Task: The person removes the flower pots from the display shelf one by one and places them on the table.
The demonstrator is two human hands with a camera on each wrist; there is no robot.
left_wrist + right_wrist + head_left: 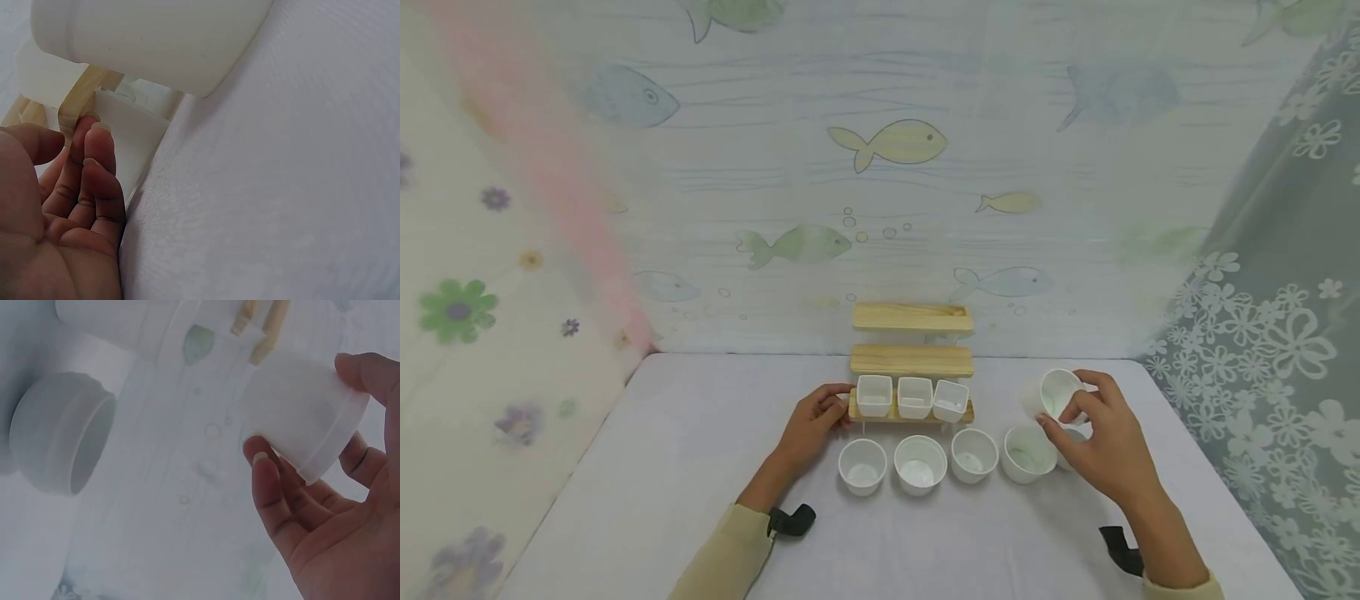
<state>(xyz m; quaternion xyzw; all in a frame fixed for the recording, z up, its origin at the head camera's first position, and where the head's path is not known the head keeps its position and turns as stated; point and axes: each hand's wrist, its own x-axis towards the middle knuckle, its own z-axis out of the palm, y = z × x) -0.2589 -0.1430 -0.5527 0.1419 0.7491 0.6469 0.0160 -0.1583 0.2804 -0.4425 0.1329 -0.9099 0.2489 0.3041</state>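
A tiered wooden stand is at the back of the table, and three small square white cups sit along its lowest tier. The left hand grips the left end of that tier; in the left wrist view the thumb and fingers pinch the wooden edge. To the right of the stand, the right hand holds a round white cup tilted above the table. Seen from the right wrist, thumb and fingers hold this cup from opposite sides.
Several round white cups stand in a row before the stand. A smaller white cup at the row's right end is partly hidden by the right hand. Behind the white-covered table hangs a fish-patterned curtain.
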